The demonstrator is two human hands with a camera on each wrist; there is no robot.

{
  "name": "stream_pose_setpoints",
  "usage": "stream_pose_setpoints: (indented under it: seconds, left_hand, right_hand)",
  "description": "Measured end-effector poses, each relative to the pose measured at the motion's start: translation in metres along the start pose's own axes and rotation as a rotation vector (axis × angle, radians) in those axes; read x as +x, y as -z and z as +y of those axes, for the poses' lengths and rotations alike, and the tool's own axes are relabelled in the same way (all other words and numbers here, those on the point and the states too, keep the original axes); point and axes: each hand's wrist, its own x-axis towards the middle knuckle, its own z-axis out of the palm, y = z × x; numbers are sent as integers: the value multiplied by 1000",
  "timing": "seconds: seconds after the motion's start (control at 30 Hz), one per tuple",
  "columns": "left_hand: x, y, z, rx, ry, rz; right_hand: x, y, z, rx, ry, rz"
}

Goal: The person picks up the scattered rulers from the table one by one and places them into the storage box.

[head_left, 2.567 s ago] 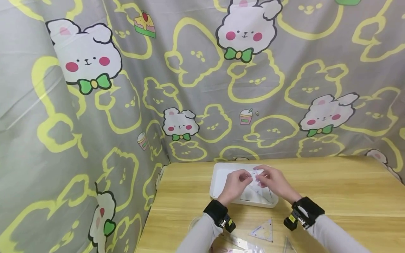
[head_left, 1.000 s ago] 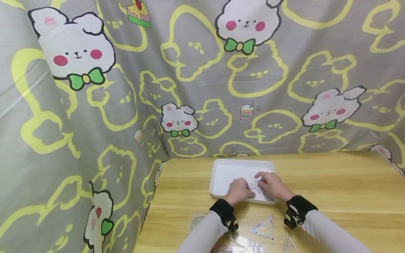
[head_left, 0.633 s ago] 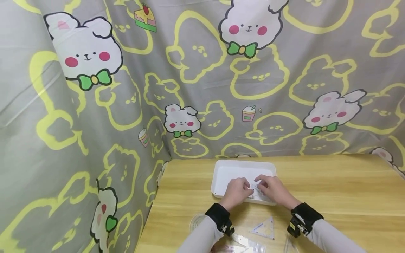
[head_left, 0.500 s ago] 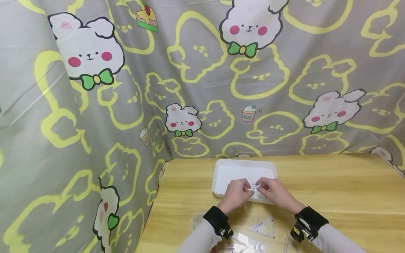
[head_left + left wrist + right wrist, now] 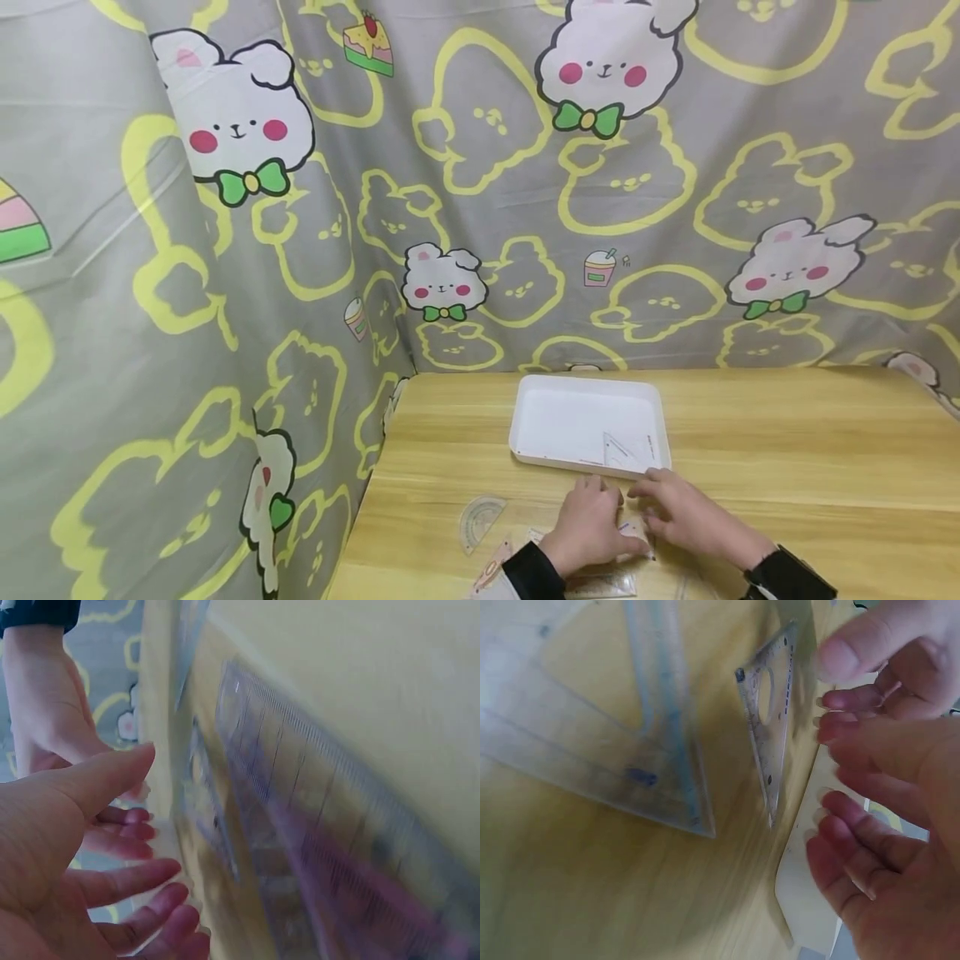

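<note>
The left hand [image 5: 592, 527] lies low over the wooden table [image 5: 787, 467], just in front of the white tray [image 5: 525, 417], with its fingers loosely extended and nothing gripped; the left wrist view shows the same relaxed fingers [image 5: 124, 881] spread beside a blurred clear ruler [image 5: 322, 847] that lies flat on the wood. The right hand [image 5: 686, 517] sits close beside it, fingertips reaching toward the left hand, and between the two a small clear set square [image 5: 633, 530] rests on the table, touched at its edge by the fingers. In the right wrist view this small set square [image 5: 769, 727] appears tilted up on one edge, near the right thumb and fingers [image 5: 855, 701], which are relaxed and not closed around it. Whether any fingertip actually pinches it cannot be told.

A larger clear triangle ruler [image 5: 615, 742] lies flat on the table beside the small one. To the left of the hands rests a clear protractor [image 5: 480, 518], and near the left sleeve lie further clear rulers [image 5: 592, 585]. Inside the tray another clear set square [image 5: 624, 450] lies in the near right corner. A grey curtain printed with rabbits [image 5: 450, 208] hangs behind the table.
</note>
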Motion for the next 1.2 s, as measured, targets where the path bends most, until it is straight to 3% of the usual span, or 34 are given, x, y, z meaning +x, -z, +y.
stream_pose_setpoints:
  seconds: [0.17,0.33,0.67,0.97,1.2]
  left_hand:
    - [-4,-6,11,-2,50,-67]
    - [-6,-15,18,-49,96,-87]
    - [-1,-19,22,-16,55,-26]
    - [1,-16,24,-14,48,-84]
    - [6,-16,20,-12,3,-126]
  right_hand:
    - [-12,-3,2,13,-1,-42]
    - [-21,-12,8,-24,45,-5]
    - [-22,-16,12,-35,47,56]
    - [-21,-16,15,13,72,51]
    - [-16,-18,21,6,100,63]
